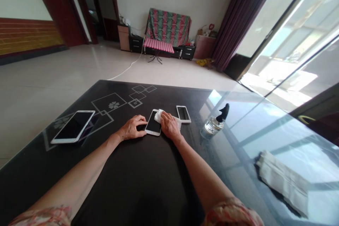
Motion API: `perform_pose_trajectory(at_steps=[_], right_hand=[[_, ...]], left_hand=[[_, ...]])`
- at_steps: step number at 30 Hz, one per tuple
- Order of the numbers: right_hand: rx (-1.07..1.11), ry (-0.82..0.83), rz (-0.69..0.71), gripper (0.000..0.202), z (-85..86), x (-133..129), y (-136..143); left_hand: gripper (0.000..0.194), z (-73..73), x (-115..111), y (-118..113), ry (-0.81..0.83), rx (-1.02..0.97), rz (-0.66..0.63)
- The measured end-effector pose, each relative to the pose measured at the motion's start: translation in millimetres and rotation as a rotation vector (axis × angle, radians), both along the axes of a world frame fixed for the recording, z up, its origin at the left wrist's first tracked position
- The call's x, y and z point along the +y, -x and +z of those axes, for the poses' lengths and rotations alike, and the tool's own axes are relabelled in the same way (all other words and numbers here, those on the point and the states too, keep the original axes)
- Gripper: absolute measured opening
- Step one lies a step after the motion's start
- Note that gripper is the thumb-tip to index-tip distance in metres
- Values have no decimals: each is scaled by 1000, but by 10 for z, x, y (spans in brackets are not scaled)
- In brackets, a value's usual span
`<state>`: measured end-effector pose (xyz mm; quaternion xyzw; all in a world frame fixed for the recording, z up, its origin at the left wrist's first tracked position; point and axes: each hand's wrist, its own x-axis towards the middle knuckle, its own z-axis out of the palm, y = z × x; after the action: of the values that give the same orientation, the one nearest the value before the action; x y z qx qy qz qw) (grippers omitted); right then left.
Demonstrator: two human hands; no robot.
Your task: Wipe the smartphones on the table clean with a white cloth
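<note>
A white smartphone (153,124) with a dark screen lies flat on the table. My left hand (132,127) holds it by the left edge, thumb and fingertips against the side. Under my right hand (170,125) is a crumpled white tissue (158,116), pressed onto the right part of the screen; the fingers are closed over it and hide some of it. Just right of that hand lies a smaller white phone (183,113), apart from it. A clear spray bottle (214,125) with a black nozzle stands farther right.
A large white tablet (75,126) lies at the left of the glossy black table (124,190). Toward the right front edge is a folded pale cloth (283,180). Beyond the table, a small stand with a striped pink top (159,45) is on the floor.
</note>
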<state>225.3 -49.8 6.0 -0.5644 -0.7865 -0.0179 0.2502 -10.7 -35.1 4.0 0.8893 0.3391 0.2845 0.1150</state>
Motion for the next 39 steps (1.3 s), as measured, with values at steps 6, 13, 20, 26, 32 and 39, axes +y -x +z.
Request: perform_pose_trajectory(at_steps=[6, 13, 20, 26, 32, 39], right_hand=[[29, 3, -1, 32, 7, -7, -1], [66, -21, 5, 29, 36, -29, -3], [120, -41, 44, 23, 47, -89, -14], [58, -34, 39, 17, 56, -132, -10], [25, -38, 49, 42, 36, -91, -38], [74, -27, 61, 25, 56, -108, -36]], left_hand=[[34, 16, 20, 23, 33, -15, -25], [35, 13, 27, 31, 48, -23, -26], [35, 16, 22, 33, 59, -15, -25], [35, 41, 8, 26, 72, -10, -17], [37, 42, 13, 29, 81, 0, -15], [37, 26, 21, 37, 77, -12, -26]])
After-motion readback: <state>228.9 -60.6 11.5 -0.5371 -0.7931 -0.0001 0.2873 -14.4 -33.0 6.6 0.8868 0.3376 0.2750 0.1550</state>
